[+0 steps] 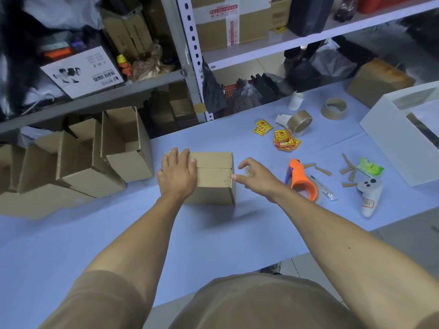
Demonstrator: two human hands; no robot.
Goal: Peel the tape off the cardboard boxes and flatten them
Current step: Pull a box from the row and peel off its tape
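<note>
Can't really make out any tape on the closed cardboard box [213, 176]; there's a seam across the top where the flaps meet, but whether clear tape runs over it is too hard to tell. The box sits on the blue table cover [213, 233], roughly mid-table. The left hand [178, 173] lies flat on its left end, fingers straight and close together, reaching over the far edge, so that end of the box is hidden. The right hand [255, 178] is at the box's right edge, fingers loosely spread, thumb tip at the top corner. Can't tell if it's pinching anything; it's a bit blurred.

To the left, a row of open cardboard boxes [126, 148] leans together, the leftmost ones cut off by the frame. Right of the hands there's an orange tape dispenser [301, 181], some cardboard strips [323, 172], a white controller [369, 195], a green packet [370, 167] and yellow-red stickers [285, 138]. Further back, a tape roll [300, 121] and an empty cardboard core [333, 108]. A white box [389, 138] at far right is only partly in frame. Grey metal shelving [190, 55] behind the table is crammed with boxes and bags, mostly dark and hard to read.
</note>
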